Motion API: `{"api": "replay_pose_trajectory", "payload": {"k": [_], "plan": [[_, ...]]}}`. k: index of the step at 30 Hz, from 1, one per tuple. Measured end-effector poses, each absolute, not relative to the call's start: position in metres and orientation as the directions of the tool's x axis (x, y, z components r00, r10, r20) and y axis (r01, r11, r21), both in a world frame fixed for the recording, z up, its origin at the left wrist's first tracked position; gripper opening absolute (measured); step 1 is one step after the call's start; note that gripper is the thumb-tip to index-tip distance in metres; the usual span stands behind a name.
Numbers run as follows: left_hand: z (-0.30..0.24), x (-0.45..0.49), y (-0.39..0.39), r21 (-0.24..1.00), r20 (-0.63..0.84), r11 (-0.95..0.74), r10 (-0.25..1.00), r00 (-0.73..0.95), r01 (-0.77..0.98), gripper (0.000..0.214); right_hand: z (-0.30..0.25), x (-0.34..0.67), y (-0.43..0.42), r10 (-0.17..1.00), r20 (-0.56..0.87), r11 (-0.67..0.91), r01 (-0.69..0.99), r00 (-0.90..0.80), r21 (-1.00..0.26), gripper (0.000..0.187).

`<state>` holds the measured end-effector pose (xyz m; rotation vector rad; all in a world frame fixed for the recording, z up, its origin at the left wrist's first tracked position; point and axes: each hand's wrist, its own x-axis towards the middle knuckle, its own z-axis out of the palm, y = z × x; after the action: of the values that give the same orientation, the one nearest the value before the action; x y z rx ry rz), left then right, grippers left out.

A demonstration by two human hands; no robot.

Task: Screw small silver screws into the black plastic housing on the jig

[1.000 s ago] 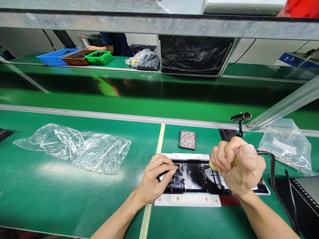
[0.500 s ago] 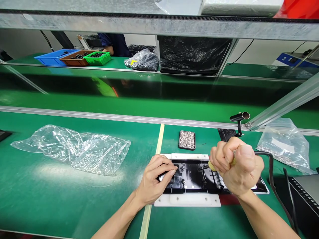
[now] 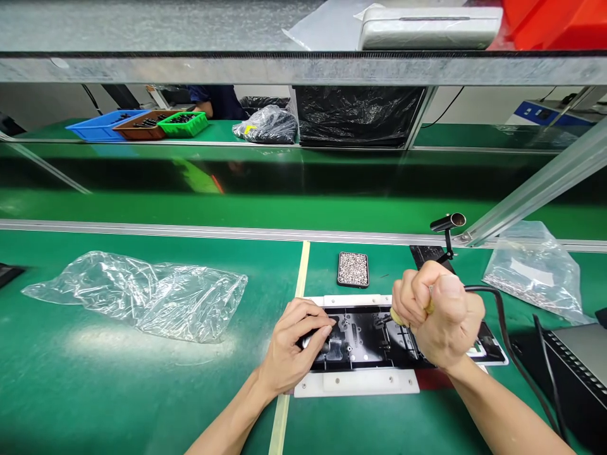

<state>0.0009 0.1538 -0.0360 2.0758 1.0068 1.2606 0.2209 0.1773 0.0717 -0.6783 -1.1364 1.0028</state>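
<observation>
A long black plastic panel (image 3: 360,354) with moulded ribs and small posts lies between white fixture rails (image 3: 355,382). My left hand (image 3: 296,344) is closed over the panel's left end, thumb and fingers bent close together. Whether small pieces sit under those fingers is hidden. My right hand (image 3: 436,313) is wrapped in a fist around a corded soldering iron (image 3: 396,316) with a yellowish handle. Its thin dark tip points down and left at the middle of the panel; exact contact is hard to see. My right hand covers part of the panel's right side.
Small metal pieces fill a black tray (image 3: 353,270) beyond the panel. A black tube holder (image 3: 448,222) stands behind my right hand, near a bag of pieces (image 3: 535,272). Clear plastic (image 3: 142,297) lies left. A black cord (image 3: 505,328) runs right. A metal shelf (image 3: 237,68) crosses overhead.
The view has tilted up slightly, so the shelf shows lower. Both hands keep nearly the same pose on the panel and the iron; the right fist appears slightly further left.
</observation>
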Motion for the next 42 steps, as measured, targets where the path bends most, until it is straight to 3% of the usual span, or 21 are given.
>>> {"api": "replay_pose_trajectory", "payload": {"k": [42], "plan": [[-0.0326, 0.0011, 0.1511, 0.733, 0.516, -0.595, 0.802, 0.300, 0.329, 0.021, 0.0752, 0.2237, 0.1746, 0.912, 0.404, 0.406, -0.287, 0.067, -0.868, 0.056]]}}
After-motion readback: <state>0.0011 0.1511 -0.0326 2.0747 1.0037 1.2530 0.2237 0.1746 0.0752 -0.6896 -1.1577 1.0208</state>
